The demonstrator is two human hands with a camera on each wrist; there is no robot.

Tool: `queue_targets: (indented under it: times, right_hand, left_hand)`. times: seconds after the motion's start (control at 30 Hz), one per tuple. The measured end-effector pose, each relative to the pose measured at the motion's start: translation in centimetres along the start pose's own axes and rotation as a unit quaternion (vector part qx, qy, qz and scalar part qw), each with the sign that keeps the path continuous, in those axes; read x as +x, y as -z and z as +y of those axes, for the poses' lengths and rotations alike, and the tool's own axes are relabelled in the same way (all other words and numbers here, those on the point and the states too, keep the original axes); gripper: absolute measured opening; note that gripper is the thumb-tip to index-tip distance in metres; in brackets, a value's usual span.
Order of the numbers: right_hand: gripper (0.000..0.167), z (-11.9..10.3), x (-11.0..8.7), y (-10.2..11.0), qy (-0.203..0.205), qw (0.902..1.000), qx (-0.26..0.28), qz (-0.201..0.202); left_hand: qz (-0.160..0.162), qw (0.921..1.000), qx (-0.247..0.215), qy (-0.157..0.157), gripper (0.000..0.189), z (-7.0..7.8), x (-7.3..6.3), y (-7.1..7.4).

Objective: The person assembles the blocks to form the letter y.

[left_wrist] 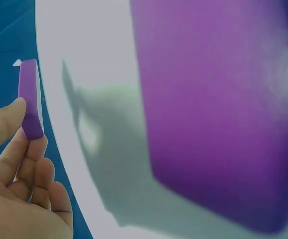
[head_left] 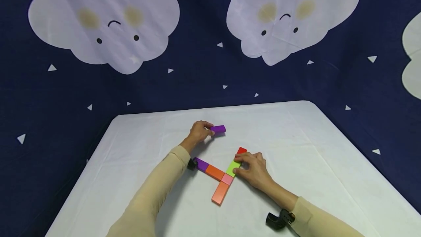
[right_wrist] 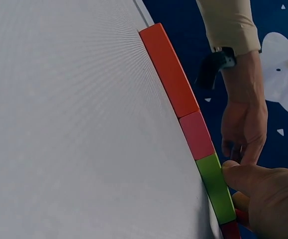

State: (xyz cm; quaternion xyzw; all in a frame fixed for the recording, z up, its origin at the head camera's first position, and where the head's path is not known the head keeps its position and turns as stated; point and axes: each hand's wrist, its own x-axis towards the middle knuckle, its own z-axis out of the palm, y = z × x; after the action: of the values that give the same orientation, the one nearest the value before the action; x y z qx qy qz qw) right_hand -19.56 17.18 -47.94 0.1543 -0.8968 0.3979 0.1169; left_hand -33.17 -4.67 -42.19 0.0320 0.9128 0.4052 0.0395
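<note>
Raised over the far part of the table, my left hand [head_left: 200, 131] pinches a purple block [head_left: 218, 130] between thumb and fingers. Its other fingers are curled in the left wrist view. My right hand [head_left: 254, 169] holds the lime green block [head_left: 232, 168] with thumb and forefinger, the forefinger lying near its join with a red block [head_left: 241, 150]. Below the green one come a pink block [head_left: 227, 179] and a lower orange block [head_left: 220, 193] in the same line. From the pink block, another orange block [head_left: 215, 172] and a second purple block [head_left: 202, 164] branch off to the left.
A white-covered table [head_left: 279, 131] carries the blocks. Behind it hangs a dark blue cloth [head_left: 197, 90] printed with white clouds and small triangles. A black wrist camera [head_left: 279, 219] is strapped at the right cuff, and another [head_left: 192, 164] at the left.
</note>
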Motion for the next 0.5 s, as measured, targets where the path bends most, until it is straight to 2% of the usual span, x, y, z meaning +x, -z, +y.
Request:
queue_targets:
  times: [0.27, 0.37, 0.5]
  right_hand:
    - [0.031, 0.2, -0.2, 0.0, 0.005, 1.0000, 0.001, -0.003]
    - [0.031, 0.2, -0.2, 0.0, 0.006, 1.0000, -0.002, -0.003]
    - [0.031, 0.1, 0.0, -0.1, 0.007, 1.0000, -0.005, 0.001]
  left_hand:
    - [0.032, 0.9987, -0.038, -0.013, 0.032, 0.8, -2.3, 1.9]
    - [0.042, 0.9970, -0.064, -0.013, 0.032, 1.0, -3.8, 2.5]
    - [0.059, 0.9942, -0.088, -0.022, 0.033, 1.1, -6.5, 3.2]
